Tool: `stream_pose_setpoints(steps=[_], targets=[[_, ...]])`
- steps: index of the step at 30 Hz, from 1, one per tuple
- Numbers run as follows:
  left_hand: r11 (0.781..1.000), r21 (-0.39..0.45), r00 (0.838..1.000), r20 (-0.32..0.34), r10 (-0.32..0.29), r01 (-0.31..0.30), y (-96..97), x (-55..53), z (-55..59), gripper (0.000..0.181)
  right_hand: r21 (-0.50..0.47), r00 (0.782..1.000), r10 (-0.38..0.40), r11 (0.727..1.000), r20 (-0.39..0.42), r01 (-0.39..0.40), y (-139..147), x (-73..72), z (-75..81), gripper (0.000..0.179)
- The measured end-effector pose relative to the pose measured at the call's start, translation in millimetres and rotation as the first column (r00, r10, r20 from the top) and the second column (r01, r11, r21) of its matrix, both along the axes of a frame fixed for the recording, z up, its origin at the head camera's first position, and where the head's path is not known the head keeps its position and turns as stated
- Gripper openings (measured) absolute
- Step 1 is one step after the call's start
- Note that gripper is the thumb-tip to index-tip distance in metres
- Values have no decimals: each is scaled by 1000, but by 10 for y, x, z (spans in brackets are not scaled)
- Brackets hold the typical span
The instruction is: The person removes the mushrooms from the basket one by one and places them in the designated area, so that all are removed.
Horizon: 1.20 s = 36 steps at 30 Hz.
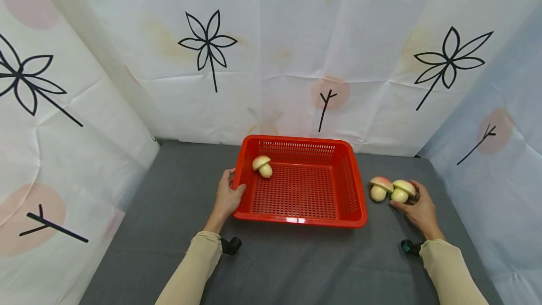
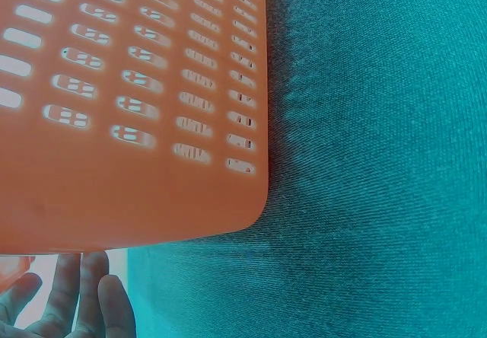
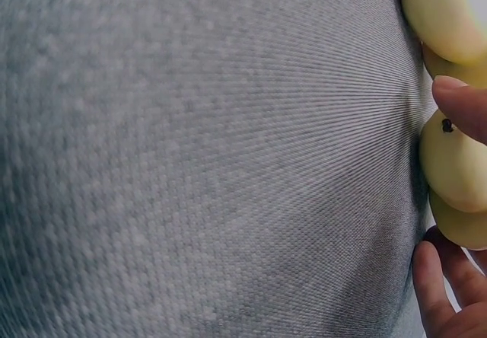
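A red plastic basket (image 1: 300,192) with slotted walls sits on the grey cloth. My left hand (image 1: 226,197) grips its left rim, thumb over the edge and fingers outside; in the left wrist view those fingers (image 2: 90,296) show below the basket's wall. One toy mushroom (image 1: 261,165) lies inside, near the left wall. Right of the basket, my right hand (image 1: 420,211) holds a second mushroom (image 1: 402,190) between thumb and fingers. Close against its left side stands a third mushroom (image 1: 380,187) with a pinkish cap. The right wrist view shows the held mushroom (image 3: 456,163) at its right edge.
Grey cloth (image 1: 186,173) covers the table. White fabric walls (image 1: 262,60) with printed flowers rise behind and on both sides. Each wrist carries a dark strapped device (image 1: 230,246).
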<state>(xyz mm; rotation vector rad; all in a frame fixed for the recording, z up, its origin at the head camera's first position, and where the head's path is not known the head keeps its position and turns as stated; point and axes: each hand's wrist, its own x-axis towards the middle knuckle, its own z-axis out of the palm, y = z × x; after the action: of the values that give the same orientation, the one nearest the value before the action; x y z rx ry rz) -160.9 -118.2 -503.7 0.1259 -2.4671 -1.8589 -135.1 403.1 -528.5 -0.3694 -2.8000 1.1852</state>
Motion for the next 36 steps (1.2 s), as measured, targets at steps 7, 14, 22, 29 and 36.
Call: stream_pose_setpoints(steps=[7, 14, 22, 29, 36], targets=[[1000, 6, 1000, 22, 2, -2, -8, -7, -3, 54, 6, 1000, 19, 1000, -12, -19, 9, 4, 20, 99], [1000, 15, 1000, 15, 0, 0, -9, -4, -9, 53, 14, 1000, 28, 1000, -12, -28, 28, 2, 28, 99], [1000, 24, 1000, 23, -1, 1, -10, -11, -10, 54, 23, 999, 33, 999, -16, -33, 46, -1, 47, 102], [1000, 18, 1000, 16, -2, 2, 0, -2, 8, 54, 4, 1000, 7, 1000, -21, -7, 40, -18, 139, 102], [1000, 14, 1000, 12, -2, 2, -5, -5, 8, 54, 43, 1000, 8, 999, -28, -7, 43, -9, 234, 100]])
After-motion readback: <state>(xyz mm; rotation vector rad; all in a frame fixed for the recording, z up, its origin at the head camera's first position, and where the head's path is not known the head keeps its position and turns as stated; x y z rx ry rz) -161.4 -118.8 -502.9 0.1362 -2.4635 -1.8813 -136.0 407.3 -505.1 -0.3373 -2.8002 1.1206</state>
